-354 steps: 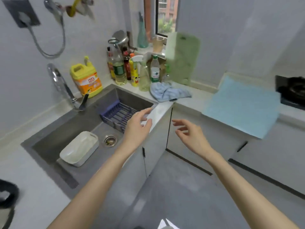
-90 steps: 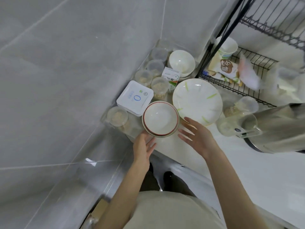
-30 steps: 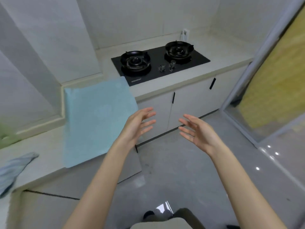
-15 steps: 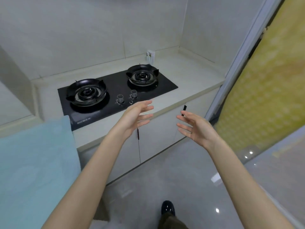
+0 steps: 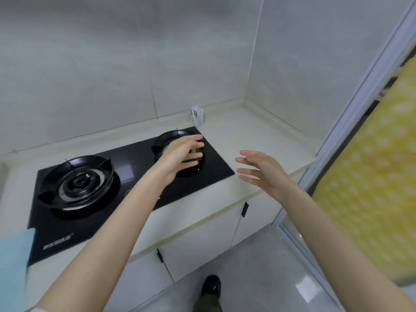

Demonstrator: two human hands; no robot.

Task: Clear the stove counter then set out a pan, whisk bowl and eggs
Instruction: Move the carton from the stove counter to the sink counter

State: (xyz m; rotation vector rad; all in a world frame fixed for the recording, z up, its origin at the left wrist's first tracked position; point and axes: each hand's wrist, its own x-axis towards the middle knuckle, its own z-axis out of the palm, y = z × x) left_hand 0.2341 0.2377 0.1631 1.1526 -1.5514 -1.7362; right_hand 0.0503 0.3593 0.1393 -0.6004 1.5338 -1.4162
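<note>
Nearer now, the left hand [image 5: 180,155] hovers, fingers spread and empty, above the black 2-burner hob [image 5: 135,163], the right hand [image 5: 262,171] likewise over the pale counter [image 5: 258,131] below tiled walls [image 5: 112,64].

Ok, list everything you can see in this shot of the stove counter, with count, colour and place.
hob: 1, black glass, set into the counter
burners: 2, black, side by side on the hob; the right one is partly behind the left hand
small box: 1, white, upright by the wall behind the right burner
cloth: 1, light blue, at the lower left edge of the picture
counter: 1, pale cream, runs into the wall corner
cabinet handles: 2, black, on the pale doors below the counter
dotted panel: 1, yellow, right edge
shoe: 1, black, on the grey floor
left hand: 1, open, empty, over the right burner
right hand: 1, open, empty, right of the hob
</note>
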